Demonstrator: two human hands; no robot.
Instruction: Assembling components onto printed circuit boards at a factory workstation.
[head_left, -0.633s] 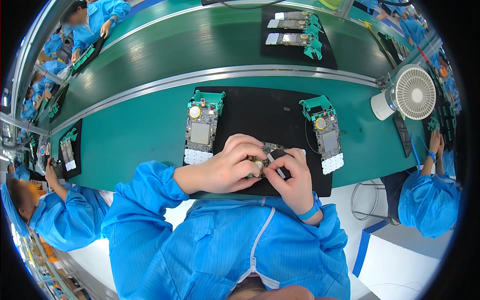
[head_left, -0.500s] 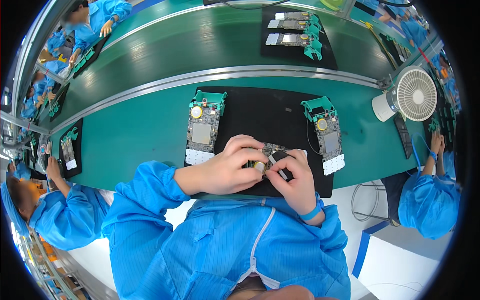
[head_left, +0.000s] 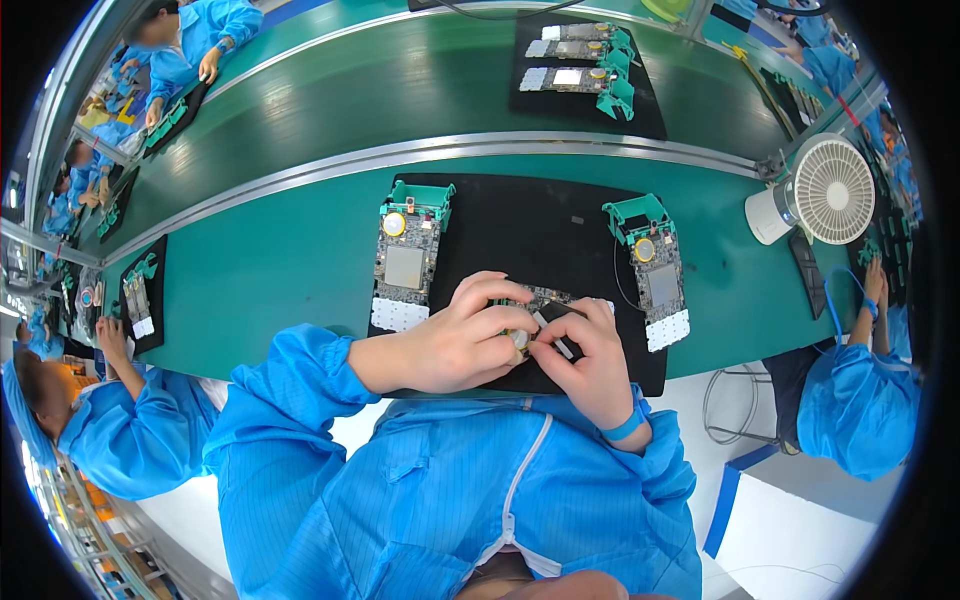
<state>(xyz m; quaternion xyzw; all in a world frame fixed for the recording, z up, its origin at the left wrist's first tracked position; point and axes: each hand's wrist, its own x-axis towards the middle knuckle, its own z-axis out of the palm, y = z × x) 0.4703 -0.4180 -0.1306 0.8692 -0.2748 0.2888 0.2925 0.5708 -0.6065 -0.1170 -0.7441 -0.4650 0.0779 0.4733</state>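
A circuit board point(head_left: 543, 296) with a round, yellow-rimmed coin cell point(head_left: 519, 339) is mostly covered by my hands over the black mat point(head_left: 520, 225). My left hand point(head_left: 455, 340) curls its fingers around the board's left side, beside the coin cell. From the right, my right hand point(head_left: 590, 362) pinches thumb and index together close to the cell; what lies between the tips is too small to make out. A dark piece with a pale strip point(head_left: 563, 349) shows by those fingers. Two more circuit boards with green plastic frames lie on the mat, one left point(head_left: 404, 268) and one right point(head_left: 662, 285).
Behind a metal rail point(head_left: 470, 145), a green conveyor point(head_left: 380, 100) carries a black mat with several framed boards point(head_left: 570, 78). A white fan point(head_left: 835, 188) and a dark flat device point(head_left: 806, 272) stand at the right. Co-workers in blue sit on both sides.
The mat with boards on the conveyor has shifted slightly left. My right fingers have moved a little at the coin cell, and the dark piece beside them is tilted differently.
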